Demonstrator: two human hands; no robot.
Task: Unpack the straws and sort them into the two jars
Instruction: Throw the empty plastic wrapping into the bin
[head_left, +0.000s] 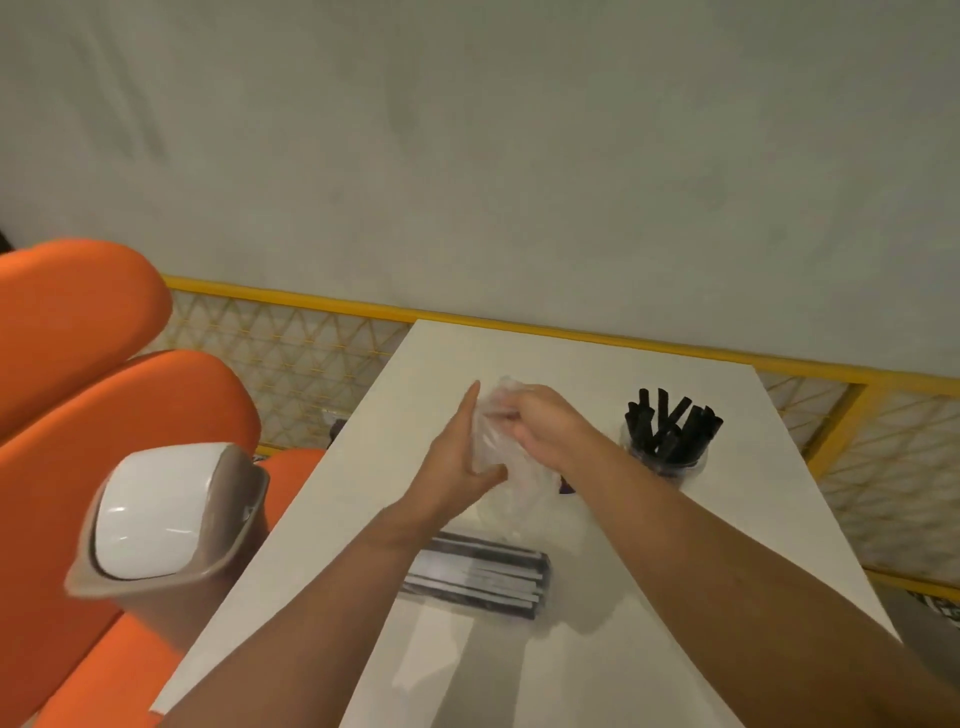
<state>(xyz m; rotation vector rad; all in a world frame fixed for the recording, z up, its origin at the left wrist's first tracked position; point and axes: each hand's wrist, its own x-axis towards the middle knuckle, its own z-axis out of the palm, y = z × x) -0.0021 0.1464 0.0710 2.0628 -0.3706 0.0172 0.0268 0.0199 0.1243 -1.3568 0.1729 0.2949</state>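
A clear glass jar (670, 465) at the right of the white table (649, 545) holds several black straws (670, 423) standing upright. Both hands meet over the table's middle around a crumpled clear plastic bag (506, 467). My right hand (540, 423) is closed on the top of the bag. My left hand (460, 454) presses flat against the bag's left side, fingers extended and thumb against the plastic. Nearer to me lies a pack of wrapped straws (480, 574), black and white, flat on the table. A second jar is hidden, except perhaps a dark bit behind my right wrist.
A small bin (166, 519) with a white swing lid stands just off the table's left edge. Orange seats (93, 395) fill the left. A yellow-framed lattice panel (291, 353) and a grey wall run behind the table.
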